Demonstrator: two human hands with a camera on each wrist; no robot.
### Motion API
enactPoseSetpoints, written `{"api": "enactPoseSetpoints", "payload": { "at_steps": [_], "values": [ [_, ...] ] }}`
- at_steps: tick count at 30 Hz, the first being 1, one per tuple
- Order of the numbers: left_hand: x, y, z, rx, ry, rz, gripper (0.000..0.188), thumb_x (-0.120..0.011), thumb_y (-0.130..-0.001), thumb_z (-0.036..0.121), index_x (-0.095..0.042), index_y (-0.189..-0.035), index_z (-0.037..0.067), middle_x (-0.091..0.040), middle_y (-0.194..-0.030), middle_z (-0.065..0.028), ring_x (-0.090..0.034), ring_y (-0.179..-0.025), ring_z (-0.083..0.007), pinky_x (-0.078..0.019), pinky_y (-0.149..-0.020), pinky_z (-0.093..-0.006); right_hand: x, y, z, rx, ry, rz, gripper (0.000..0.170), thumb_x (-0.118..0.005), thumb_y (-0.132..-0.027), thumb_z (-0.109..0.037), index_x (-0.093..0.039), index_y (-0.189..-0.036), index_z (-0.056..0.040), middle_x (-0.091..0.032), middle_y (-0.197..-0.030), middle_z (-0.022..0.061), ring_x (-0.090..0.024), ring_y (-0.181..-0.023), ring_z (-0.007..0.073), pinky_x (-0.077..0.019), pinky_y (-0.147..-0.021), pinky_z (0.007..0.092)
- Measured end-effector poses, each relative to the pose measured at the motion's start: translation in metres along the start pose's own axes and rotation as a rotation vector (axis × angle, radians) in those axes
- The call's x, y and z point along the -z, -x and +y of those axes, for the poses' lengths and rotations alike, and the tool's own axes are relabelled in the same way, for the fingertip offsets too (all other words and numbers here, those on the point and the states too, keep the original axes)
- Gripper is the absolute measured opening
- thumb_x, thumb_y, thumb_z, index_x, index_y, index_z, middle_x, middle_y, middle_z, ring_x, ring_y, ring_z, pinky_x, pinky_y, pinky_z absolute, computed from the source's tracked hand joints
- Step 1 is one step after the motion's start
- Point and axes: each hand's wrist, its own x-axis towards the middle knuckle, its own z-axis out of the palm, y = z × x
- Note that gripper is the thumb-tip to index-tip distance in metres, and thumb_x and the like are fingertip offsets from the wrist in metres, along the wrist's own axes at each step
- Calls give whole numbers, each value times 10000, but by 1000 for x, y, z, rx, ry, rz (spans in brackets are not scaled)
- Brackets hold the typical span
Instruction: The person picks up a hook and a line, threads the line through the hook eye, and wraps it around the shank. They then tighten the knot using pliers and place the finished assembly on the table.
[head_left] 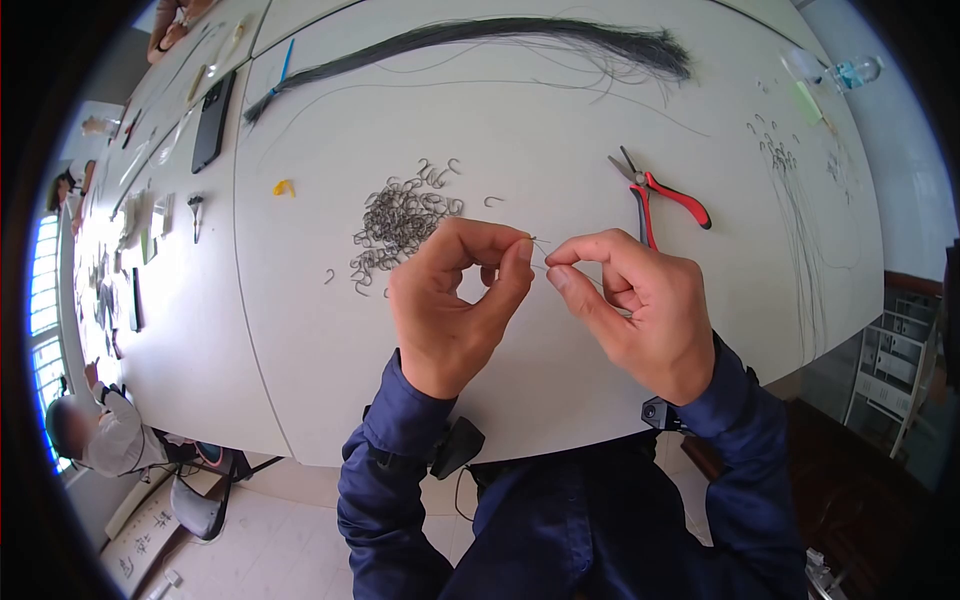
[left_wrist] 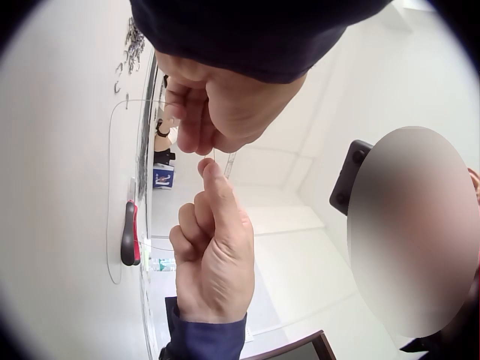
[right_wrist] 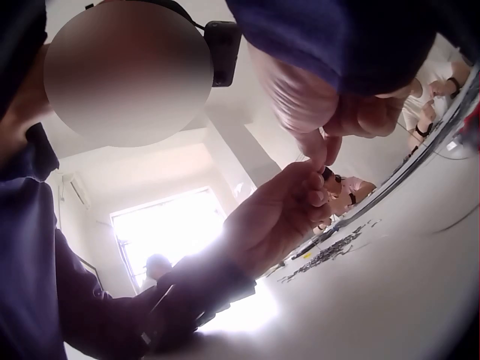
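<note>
Head view: left hand (head_left: 455,300) and right hand (head_left: 640,305) pinch thin line (left_wrist: 109,165); fishhooks (head_left: 398,218) heap beyond the left, the right partly hiding pliers (head_left: 678,195).

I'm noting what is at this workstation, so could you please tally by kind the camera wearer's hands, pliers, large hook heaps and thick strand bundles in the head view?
Hands: 2 (left hand, right hand)
Red-handled pliers: 1
Large hook heap: 1, its hooks too tangled to count
Thick dark strand bundle: 1
Total: 5
</note>
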Motion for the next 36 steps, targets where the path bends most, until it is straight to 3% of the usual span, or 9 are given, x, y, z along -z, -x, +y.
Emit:
{"api": "enactPoseSetpoints", "payload": {
  "at_steps": [4,11,14,23,26,29,30,34,36],
  "values": [
    [-1,-1,-3,-72,-84,-6,85,-741,-853,-9,-671,-901,0,-713,-831,-43,-603,-699,-75,-484,-652,-241,3,-3,-1,148,65,69,100,-695,-926,-73,-657,-1013,-40,-604,-636,32,-452,-463,63,-352,-461,247],
    [-1,1,0,-79,-79,-74,88,-747,-846,-14,-679,-900,4,-705,-781,-25,-618,-696,-75,-476,-643,-236,11,-18,6,-155,-258,-50,101,-674,-951,-120,-666,-968,-21,-447,-533,-37,-338,-468,20,-265,-457,246],
    [-1,2,4,-45,7,-101,82,-728,-868,-32,-673,-924,-5,-698,-778,-25,-614,-707,-72,-473,-657,-234,10,-19,18,-153,-320,-91,144,-664,-959,-158,-675,-956,-15,-361,-511,-72,-279,-470,18,-215,-464,250],
    [2,5,10,21,181,-106,71,-704,-904,-51,-654,-954,-41,-695,-820,-72,-634,-748,-101,-493,-696,-247,2,-17,17,-338,-626,-209,132,-665,-950,-151,-676,-964,-20,-403,-573,-103,-298,-537,-4,-218,-496,232],
    [0,4,8,-8,200,-39,71,-700,-911,-47,-656,-967,-47,-700,-835,-82,-643,-752,-107,-503,-700,-250,-8,-8,16,-211,-472,-122,70,-687,-917,-87,-669,-964,-38,-479,-587,-65,-358,-497,33,-283,-479,247],
    [-2,4,8,-19,105,32,60,-700,-913,-47,-662,-959,-47,-706,-852,-84,-638,-747,-103,-513,-687,-255,-24,-1,16,153,-136,126,129,-714,-857,-13,-659,-965,-58,-562,-638,-2,-474,-490,114,-391,-482,285],
    [-1,3,6,-58,59,41,58,-703,-908,-46,-667,-953,-40,-708,-849,-79,-635,-740,-101,-511,-677,-254,-23,-2,15,312,56,158,196,-737,-796,21,-641,-952,-50,-596,-709,52,-577,-574,190,-475,-518,321],
    [1,-2,-4,-193,-154,37,58,-717,-887,-31,-681,-926,-7,-718,-829,-61,-621,-700,-101,-503,-646,-252,-18,2,5,447,389,153,182,-742,-786,6,-614,-910,-30,-553,-738,53,-592,-655,201,-486,-527,326],
    [1,-3,-5,-234,-233,8,63,-724,-874,-17,-685,-915,11,-721,-811,-53,-614,-677,-111,-498,-636,-254,-10,-2,0,443,375,148,177,-738,-792,1,-619,-918,-34,-547,-737,51,-587,-651,204,-484,-527,330]
  ]
}}
